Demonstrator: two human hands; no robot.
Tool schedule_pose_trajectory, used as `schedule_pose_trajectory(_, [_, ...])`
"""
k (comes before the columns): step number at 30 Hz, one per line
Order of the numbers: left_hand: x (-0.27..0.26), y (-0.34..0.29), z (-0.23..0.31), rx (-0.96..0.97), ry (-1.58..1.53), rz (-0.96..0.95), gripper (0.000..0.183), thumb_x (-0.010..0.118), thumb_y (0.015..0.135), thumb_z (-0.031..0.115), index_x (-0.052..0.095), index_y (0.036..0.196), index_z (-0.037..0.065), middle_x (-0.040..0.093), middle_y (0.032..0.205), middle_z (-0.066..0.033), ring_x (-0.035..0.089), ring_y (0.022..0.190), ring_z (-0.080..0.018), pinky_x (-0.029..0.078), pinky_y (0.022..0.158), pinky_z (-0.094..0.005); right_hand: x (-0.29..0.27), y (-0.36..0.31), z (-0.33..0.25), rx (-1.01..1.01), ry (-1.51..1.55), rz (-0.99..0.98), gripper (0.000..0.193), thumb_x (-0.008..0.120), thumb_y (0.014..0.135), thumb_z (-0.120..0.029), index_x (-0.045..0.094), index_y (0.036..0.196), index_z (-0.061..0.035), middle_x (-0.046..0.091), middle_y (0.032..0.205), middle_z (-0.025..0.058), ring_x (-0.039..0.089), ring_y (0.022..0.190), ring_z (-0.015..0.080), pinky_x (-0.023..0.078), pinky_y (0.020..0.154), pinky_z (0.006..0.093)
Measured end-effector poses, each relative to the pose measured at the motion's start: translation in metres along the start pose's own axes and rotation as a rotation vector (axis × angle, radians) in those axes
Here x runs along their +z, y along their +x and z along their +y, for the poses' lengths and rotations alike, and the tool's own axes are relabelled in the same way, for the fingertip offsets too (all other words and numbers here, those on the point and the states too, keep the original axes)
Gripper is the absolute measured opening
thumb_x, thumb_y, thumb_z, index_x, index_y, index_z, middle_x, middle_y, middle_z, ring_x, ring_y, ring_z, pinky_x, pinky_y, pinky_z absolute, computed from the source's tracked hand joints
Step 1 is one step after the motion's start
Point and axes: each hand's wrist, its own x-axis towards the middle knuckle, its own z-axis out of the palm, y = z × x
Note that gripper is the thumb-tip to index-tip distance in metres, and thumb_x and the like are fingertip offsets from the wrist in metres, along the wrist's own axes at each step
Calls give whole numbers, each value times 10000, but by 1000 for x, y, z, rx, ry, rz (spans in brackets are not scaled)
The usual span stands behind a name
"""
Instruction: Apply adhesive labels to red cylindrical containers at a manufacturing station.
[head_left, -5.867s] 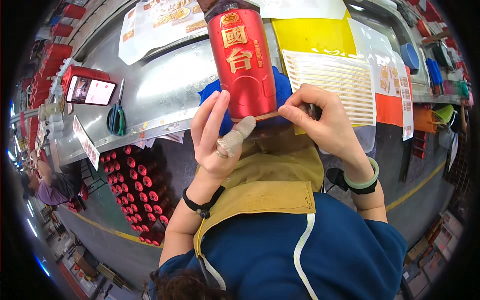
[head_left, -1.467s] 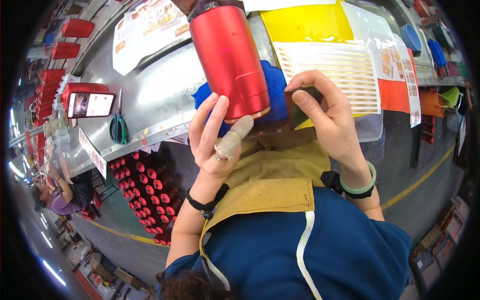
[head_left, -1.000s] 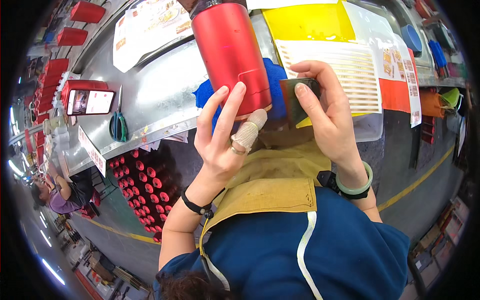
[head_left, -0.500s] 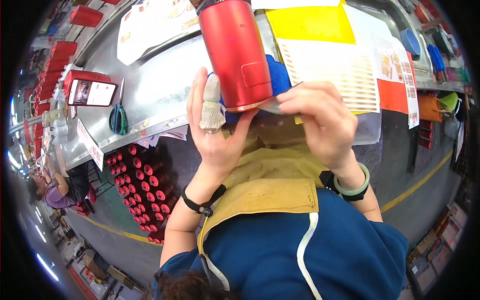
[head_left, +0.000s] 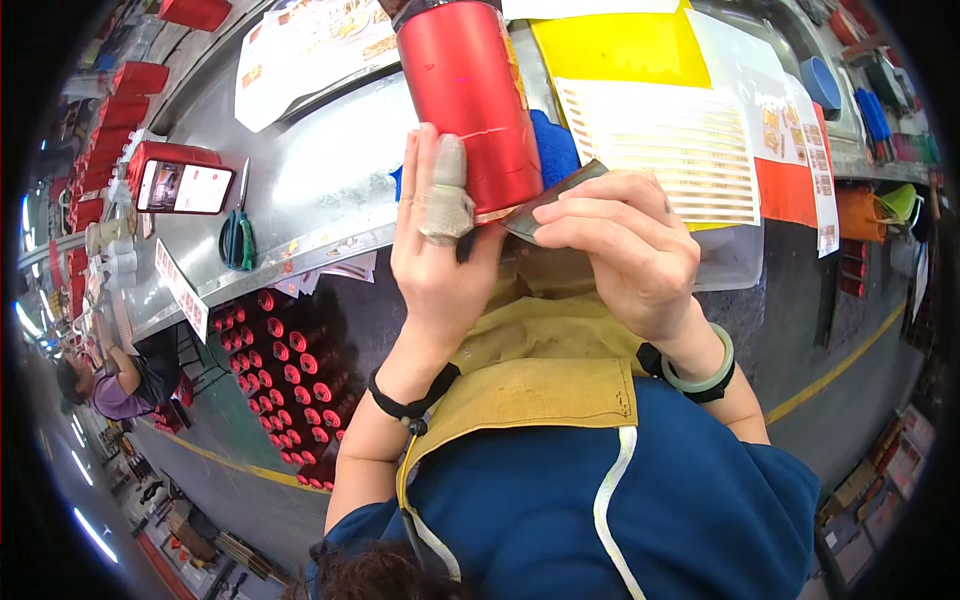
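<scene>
A shiny red metal cylinder [head_left: 465, 90] lies lengthwise at the table's near edge, a blue cloth [head_left: 555, 143] under it. My left hand [head_left: 440, 270] holds its near end, fingers stretched along the left side and thumb at the near rim. One finger wears a greyish knitted sleeve [head_left: 447, 200]. Between the fingertips and thumb of my right hand [head_left: 635, 245] is a thin, dark, flat scraper-like piece [head_left: 550, 203]. Its pointed corner meets the cylinder's near rim, where a narrow gold band shows. The cylinder's far end is partly cut off by the picture's top.
Sticker sheets with gold stripes [head_left: 660, 150] lie on a yellow sheet [head_left: 625, 50] to the right. Green-handled scissors [head_left: 237, 240] and a phone [head_left: 185, 187] leaning on a red container lie left. Many red cylinders [head_left: 290, 372] stand below the table. Another person [head_left: 105, 380] works far left.
The cylinder has turned about its length, bringing a gold strip into view on its right side. My left fingers have moved farther over it. The dark piece is tilted up more in my right hand.
</scene>
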Motion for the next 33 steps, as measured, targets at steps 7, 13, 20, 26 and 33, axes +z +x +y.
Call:
schedule_pose_trajectory(7, [-5, -16, -11, -361, -237, -96, 694, 802, 828, -26, 565, 1480, -23, 494, 1555, -298, 555, 1397, -416, 521, 1074, -415, 0, -1, 2, 9, 60, -23, 208, 707, 751, -45, 769, 950, -52, 760, 961, 50, 708, 935, 244, 529, 862, 386])
schedule_pose_trajectory(13, [0, 0, -2, 34, 50, -27, 702, 800, 848, 29, 527, 1488, -60, 485, 1558, -302, 505, 1424, -465, 448, 1158, -478, 0, 1, 1, -6, 67, -8, 212, 705, 746, -19, 769, 946, -51, 759, 957, 53, 709, 941, 250, 538, 853, 389])
schedule_pose_trajectory(20, [-2, -23, -19, -194, -46, -99, 683, 765, 858, 11, 511, 1486, -79, 526, 1536, -267, 540, 1394, -450, 394, 1192, -573, -1, 2, 5, 59, 121, -21, 195, 695, 763, 16, 765, 931, -53, 765, 937, 62, 714, 930, 250, 547, 842, 380])
schedule_pose_trajectory(26, [6, 10, -1, 98, 95, -7, 665, 790, 796, -24, 593, 1431, -48, 592, 1483, -237, 555, 1399, -412, 446, 1156, -547, -1, 6, 2, 55, 120, -19, 188, 693, 780, 25, 765, 934, -55, 765, 925, 59, 715, 929, 249, 548, 841, 375])
schedule_pose_trajectory(33, [-2, -11, -4, -268, -157, -31, 668, 798, 828, -39, 576, 1458, -52, 558, 1510, -267, 535, 1409, -437, 476, 1134, -469, -2, 3, 5, 70, 124, -42, 191, 700, 785, 23, 769, 942, -61, 765, 916, 54, 715, 925, 245, 549, 834, 371])
